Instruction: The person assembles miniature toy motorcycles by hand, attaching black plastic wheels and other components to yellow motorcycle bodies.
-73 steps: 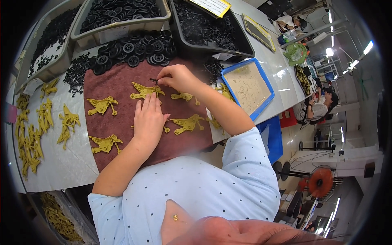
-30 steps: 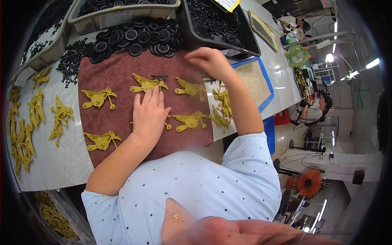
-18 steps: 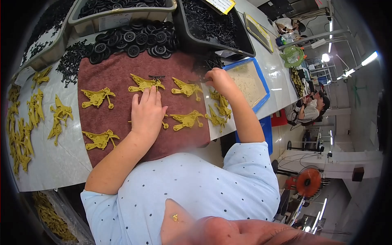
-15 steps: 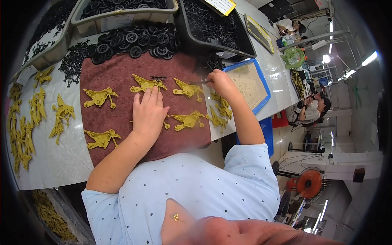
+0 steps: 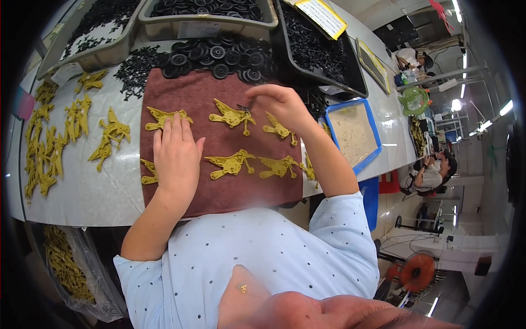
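Observation:
Six yellow plastic parts, each with a pointed wing-like end and a small arm, lie in two rows on a brown-red towel (image 5: 219,189). My left hand (image 5: 178,159) rests with fingers stretched over the upper-left yellow part (image 5: 156,116), covering some of it. Beside it, the upper-middle yellow part (image 5: 227,116) has a thin black piece (image 5: 244,108) on its right end. My right hand (image 5: 282,104) hovers just above that end, fingers curled and blurred; whether they hold anything does not show. Below its wrist is the upper-right yellow part (image 5: 279,130).
Black wheels (image 5: 220,71) are heaped behind the towel, with a grey bin (image 5: 213,24) beyond. A black bin (image 5: 359,77) of small black parts and a blue-rimmed tray (image 5: 375,129) stand right. More yellow parts (image 5: 46,151) lie left. A co-worker (image 5: 433,172) sits far right.
My right hand has come left from the black parts beside the towel to the upper-middle part. My left hand has shifted left onto the upper-left part. The view has turned slightly.

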`<state>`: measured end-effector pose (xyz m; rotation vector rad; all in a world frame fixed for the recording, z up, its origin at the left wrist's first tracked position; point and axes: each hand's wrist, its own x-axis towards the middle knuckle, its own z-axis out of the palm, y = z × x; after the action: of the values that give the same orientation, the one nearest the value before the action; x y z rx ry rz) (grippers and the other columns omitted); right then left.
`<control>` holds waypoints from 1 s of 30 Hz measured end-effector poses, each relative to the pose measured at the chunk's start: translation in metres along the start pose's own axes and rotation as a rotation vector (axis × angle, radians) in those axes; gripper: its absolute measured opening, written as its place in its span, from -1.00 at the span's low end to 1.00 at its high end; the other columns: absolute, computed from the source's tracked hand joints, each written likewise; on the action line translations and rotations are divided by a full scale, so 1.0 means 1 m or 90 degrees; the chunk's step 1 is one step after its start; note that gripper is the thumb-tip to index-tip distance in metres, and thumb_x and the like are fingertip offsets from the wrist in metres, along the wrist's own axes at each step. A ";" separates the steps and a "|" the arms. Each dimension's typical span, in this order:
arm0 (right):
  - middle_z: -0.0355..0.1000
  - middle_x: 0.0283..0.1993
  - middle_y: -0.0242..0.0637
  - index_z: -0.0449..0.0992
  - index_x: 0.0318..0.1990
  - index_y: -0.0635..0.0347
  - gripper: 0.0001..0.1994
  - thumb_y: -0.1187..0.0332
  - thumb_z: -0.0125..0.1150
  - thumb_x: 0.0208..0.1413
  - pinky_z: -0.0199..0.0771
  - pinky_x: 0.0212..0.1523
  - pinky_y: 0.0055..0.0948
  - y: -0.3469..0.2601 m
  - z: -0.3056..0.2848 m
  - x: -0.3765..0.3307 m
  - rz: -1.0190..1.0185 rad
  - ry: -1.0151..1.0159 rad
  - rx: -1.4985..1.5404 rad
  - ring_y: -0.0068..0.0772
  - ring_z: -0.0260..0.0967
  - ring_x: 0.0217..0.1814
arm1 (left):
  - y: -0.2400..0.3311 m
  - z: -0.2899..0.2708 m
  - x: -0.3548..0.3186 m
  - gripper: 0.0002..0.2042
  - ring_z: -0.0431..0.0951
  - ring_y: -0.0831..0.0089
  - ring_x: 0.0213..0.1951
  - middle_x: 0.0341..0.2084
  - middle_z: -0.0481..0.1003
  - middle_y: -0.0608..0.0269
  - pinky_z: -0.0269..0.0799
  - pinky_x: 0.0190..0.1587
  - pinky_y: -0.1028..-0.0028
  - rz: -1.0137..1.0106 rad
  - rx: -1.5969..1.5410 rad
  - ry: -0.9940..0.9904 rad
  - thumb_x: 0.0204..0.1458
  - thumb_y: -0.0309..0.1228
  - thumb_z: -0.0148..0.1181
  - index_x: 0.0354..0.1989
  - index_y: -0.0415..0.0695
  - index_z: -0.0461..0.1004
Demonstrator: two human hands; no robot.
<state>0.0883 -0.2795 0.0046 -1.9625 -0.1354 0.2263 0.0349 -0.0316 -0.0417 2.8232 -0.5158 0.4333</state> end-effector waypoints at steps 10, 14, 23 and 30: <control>0.44 -0.39 -0.33 0.64 -0.22 0.15 -0.82 0.54 0.29 -0.01 0.42 -0.32 -0.55 0.002 0.086 0.077 -0.410 0.016 -0.242 -0.50 0.42 -0.37 | -0.011 0.019 -0.011 -0.49 0.32 0.15 0.16 0.07 0.39 -0.06 0.17 0.20 0.20 -0.052 0.007 -0.016 -0.09 -0.23 0.32 -0.04 -0.39 0.46; 0.46 -0.38 -0.35 0.63 -0.18 0.19 -0.82 0.52 0.28 0.02 0.41 -0.43 -0.60 -0.003 0.097 0.086 -0.118 -0.142 -0.117 -0.56 0.40 -0.46 | -0.010 0.019 -0.012 -0.47 0.30 0.16 0.18 0.09 0.39 -0.06 0.14 0.23 0.21 -0.054 0.027 -0.046 -0.08 -0.20 0.30 -0.01 -0.37 0.45; 0.57 -0.38 -0.28 0.63 -0.24 0.26 -0.83 0.40 0.32 0.03 0.46 -0.32 -0.53 -0.002 0.104 0.091 -0.051 -0.171 -0.212 -0.56 0.47 -0.35 | -0.011 0.017 -0.010 -0.46 0.27 0.14 0.20 0.11 0.38 -0.07 0.10 0.26 0.19 -0.048 0.018 -0.074 -0.04 -0.19 0.25 0.02 -0.38 0.44; 0.54 -0.34 -0.21 0.63 -0.30 0.25 -0.84 0.37 0.36 -0.03 0.44 -0.23 -0.46 0.003 0.107 0.097 -0.089 -0.175 -0.248 -0.42 0.48 -0.28 | -0.013 0.017 -0.010 -0.47 0.26 0.13 0.21 0.12 0.37 -0.09 0.09 0.26 0.18 -0.047 0.009 -0.089 -0.02 -0.20 0.24 0.02 -0.39 0.43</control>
<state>0.1594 -0.1656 -0.0480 -2.2882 -0.5288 0.4010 0.0345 -0.0217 -0.0627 2.8891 -0.4344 0.2282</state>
